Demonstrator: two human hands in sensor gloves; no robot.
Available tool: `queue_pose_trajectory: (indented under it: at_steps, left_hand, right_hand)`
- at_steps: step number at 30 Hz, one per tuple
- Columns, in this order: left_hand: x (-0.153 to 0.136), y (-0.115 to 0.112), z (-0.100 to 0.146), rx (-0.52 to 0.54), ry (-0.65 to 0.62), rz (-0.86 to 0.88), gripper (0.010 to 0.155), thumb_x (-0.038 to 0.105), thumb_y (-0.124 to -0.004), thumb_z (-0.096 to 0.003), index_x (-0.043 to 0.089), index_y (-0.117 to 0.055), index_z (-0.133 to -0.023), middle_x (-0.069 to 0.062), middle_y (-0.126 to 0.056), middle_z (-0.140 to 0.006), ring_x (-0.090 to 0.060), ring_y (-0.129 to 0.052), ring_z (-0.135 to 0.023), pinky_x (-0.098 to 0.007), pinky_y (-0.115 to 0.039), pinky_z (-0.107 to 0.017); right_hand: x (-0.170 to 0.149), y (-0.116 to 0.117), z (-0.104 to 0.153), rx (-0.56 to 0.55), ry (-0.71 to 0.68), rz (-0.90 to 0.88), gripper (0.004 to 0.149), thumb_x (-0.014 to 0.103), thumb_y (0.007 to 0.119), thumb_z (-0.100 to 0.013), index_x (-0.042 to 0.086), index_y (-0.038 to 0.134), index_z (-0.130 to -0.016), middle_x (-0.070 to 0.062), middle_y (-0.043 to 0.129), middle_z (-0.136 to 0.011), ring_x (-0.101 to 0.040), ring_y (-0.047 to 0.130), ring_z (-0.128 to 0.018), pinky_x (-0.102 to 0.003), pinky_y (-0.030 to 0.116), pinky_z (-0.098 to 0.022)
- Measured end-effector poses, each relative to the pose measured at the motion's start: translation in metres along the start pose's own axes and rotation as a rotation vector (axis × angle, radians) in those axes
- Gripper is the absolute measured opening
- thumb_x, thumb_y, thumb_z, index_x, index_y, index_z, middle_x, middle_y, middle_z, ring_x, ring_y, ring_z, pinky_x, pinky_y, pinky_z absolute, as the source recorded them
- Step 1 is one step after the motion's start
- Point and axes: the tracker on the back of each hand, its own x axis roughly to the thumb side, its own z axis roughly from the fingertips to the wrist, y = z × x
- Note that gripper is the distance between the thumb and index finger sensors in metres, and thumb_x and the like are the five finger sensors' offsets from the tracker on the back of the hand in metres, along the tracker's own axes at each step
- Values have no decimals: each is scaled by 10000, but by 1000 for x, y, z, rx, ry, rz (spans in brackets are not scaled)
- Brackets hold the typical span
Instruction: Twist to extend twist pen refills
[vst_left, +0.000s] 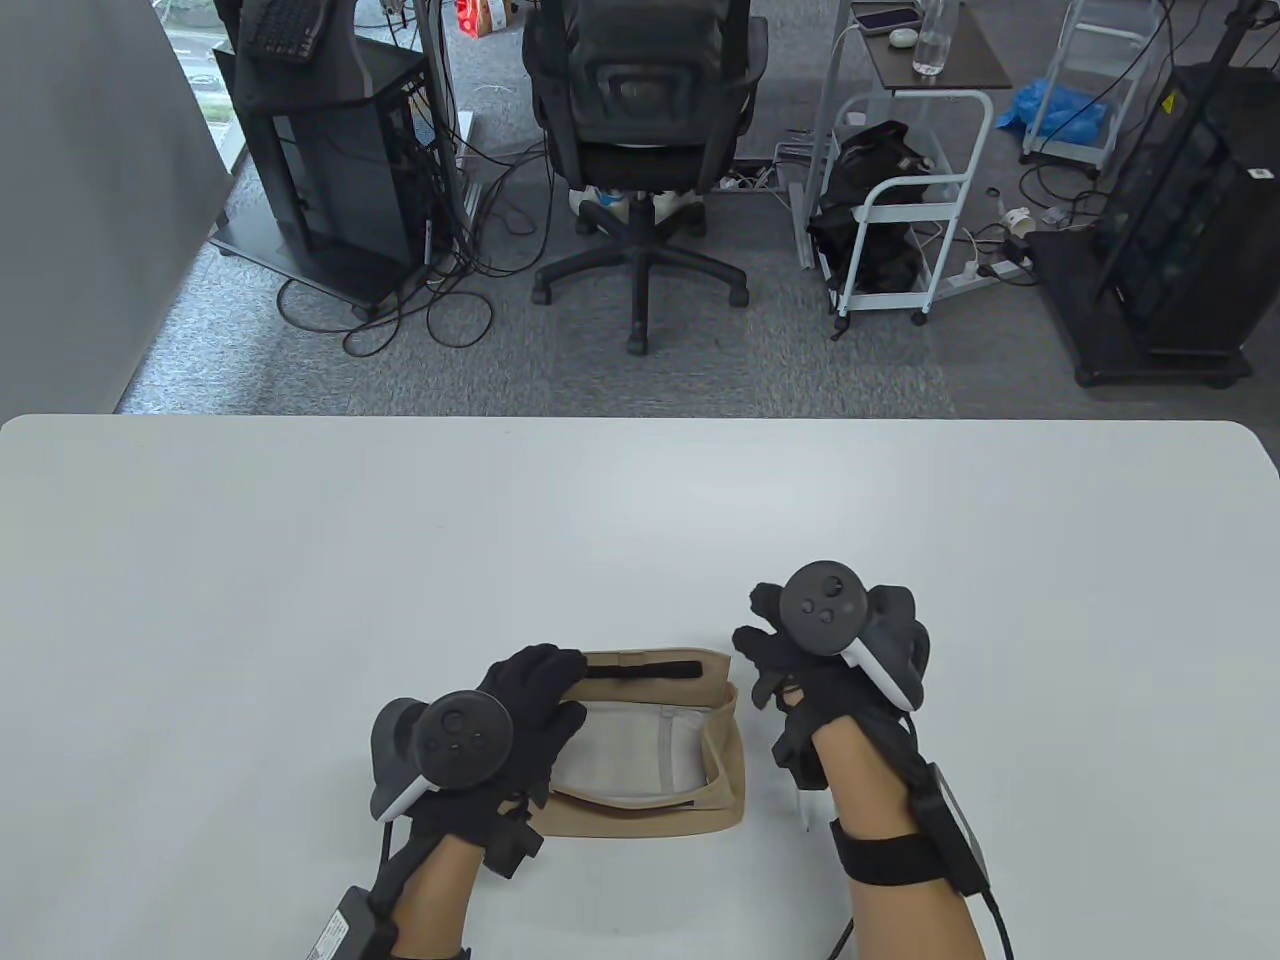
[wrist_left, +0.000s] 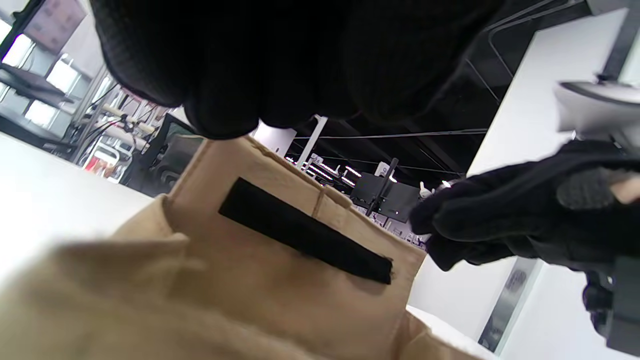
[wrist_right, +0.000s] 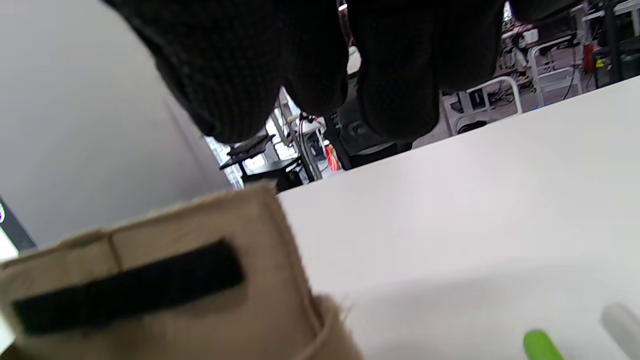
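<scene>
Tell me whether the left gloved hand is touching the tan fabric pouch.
Touching. The table view shows the left gloved hand with its fingers lying on the tan fabric pouch, at its open flap's left end.

Even, bright overhead light; table view sharp, wrist views soft.
Desk (vst_left: 300, 560) shows only faint shadows under the hands. Left wrist view: bright windows blow out at the left, near pouch fabric (wrist_left: 125, 300) blurred. Right wrist view: glove underexposed, near-black; foreground bottom right out of focus.
</scene>
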Motion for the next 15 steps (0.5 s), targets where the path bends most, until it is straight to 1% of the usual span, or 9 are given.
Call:
queue_pose_trajectory:
  at_steps: [2, 4, 6, 9, 12, 13, 14, 15]
  left_hand:
    - [8, -6, -3, -26, -25, -71, 523, 345, -872, -429, 126, -848, -903, -175, -880, -901, -392, -992, -750, -528, -829, -545]
    - [14, -12, -6, -51, -41, -104, 484, 333, -885, -422, 130, -899, -861, -165, -938, -853, -374, -1046, -700, -507, -874, -506]
    - [20, -20, -10, -86, -50, -115, 456, 323, -900, -414, 128, -937, -825, -163, -982, -809, -366, -1087, -650, -493, -908, -466]
    - [29, -34, -20, -158, -49, -149, 444, 315, -921, -402, 121, -964, -799, -167, -1015, -771, -359, -1122, -601, -478, -937, -427]
    - [35, -55, -32, -302, -12, -250, 438, 313, -933, -393, 126, -977, -786, -162, -1031, -752, -343, -1137, -580, -465, -950, -413]
    - [36, -61, -34, -335, -8, -269, 435, 312, -936, -391, 128, -979, -783, -161, -1034, -747, -342, -1138, -575, -465, -950, -411]
    - [36, -72, -37, -417, 19, -307, 435, 308, -939, -389, 128, -980, -783, -161, -1034, -747, -341, -1135, -578, -467, -947, -416]
    - [36, -77, -37, -458, 23, -327, 432, 311, -939, -387, 135, -981, -780, -155, -1034, -745, -335, -1135, -577, -463, -946, -418]
  right_hand:
    - [8, 15, -3, 75, -30, 43, 632, 379, 932, -431, 54, 807, -959, -285, 904, -836, -534, 710, -843, -742, 530, -629]
    - [13, 23, -5, 109, -45, 69, 618, 371, 930, -435, 64, 808, -957, -273, 911, -830, -529, 712, -845, -740, 530, -631]
    - [17, 29, -6, 107, -62, 79, 557, 337, 926, -439, 72, 846, -922, -250, 944, -792, -514, 744, -826, -731, 550, -627]
    - [21, 35, -7, 101, -72, 94, 465, 292, 915, -446, 69, 905, -853, -223, 984, -735, -495, 785, -799, -721, 574, -621]
    - [23, 36, -6, 82, -78, 120, 448, 280, 910, -446, 64, 914, -838, -215, 992, -718, -486, 802, -786, -716, 584, -618]
    - [23, 37, -6, 79, -78, 121, 446, 280, 910, -446, 64, 915, -836, -215, 993, -716, -486, 803, -785, -716, 584, -618]
    - [24, 37, -6, 77, -80, 124, 446, 280, 909, -446, 65, 915, -836, -214, 994, -714, -484, 803, -785, -715, 584, -619]
    - [23, 37, -6, 75, -80, 125, 445, 281, 910, -446, 65, 916, -835, -213, 994, -715, -485, 804, -784, -716, 584, -618]
